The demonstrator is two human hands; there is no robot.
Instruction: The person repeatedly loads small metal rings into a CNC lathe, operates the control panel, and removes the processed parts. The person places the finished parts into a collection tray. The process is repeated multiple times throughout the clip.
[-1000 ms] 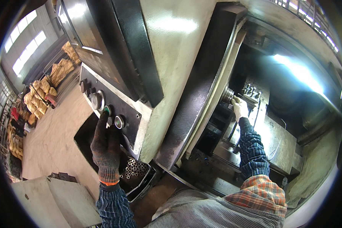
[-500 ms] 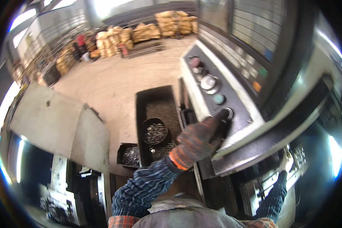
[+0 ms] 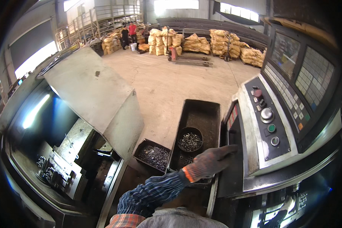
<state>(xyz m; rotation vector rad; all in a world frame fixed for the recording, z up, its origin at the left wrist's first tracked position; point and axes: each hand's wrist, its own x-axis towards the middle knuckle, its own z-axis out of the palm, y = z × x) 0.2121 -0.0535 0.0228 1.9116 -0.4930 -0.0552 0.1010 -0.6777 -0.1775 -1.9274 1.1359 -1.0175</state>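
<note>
Left hand (image 3: 211,162): one, in a dark knit glove with an orange cuff; fingers extended and held loosely together, gripping nothing; it hovers over the right end of the long tray, just beside the lower left edge of the control panel.
Right hand (image 3: 285,207): one, pale-gloved, low at the bottom right inside the dark machine opening; finger posture cannot be told — too small and dim.
Sleeves: one blue plaid forearm in full view, rising from the lower edge to the left hand.
Trays: two — a long black tray (image 3: 201,114) running away from the person, and a smaller black tray (image 3: 152,155) just left of it, filled with small metal rings.
Bowl (image 3: 190,140): one, round and black, set inside the long tray and holding metal rings; it is just beyond the left hand.
Control panel (image 3: 254,129): one, grey, at right; on its dark strip, one red button, one large silver knob, one green button and one small silver button, plus a screen and a keypad above.
Machine at left (image 3: 95,98): one, with a grey sloped cover and a lit interior.
Far floor: stacked tan sacks in several heaps; two persons standing beside them.
Change from 0.5 s ago: the left hand has left the lowest button on the panel and now sits lower and to the left, off the panel; the view has swung left, and the right hand remains in the opening.
</note>
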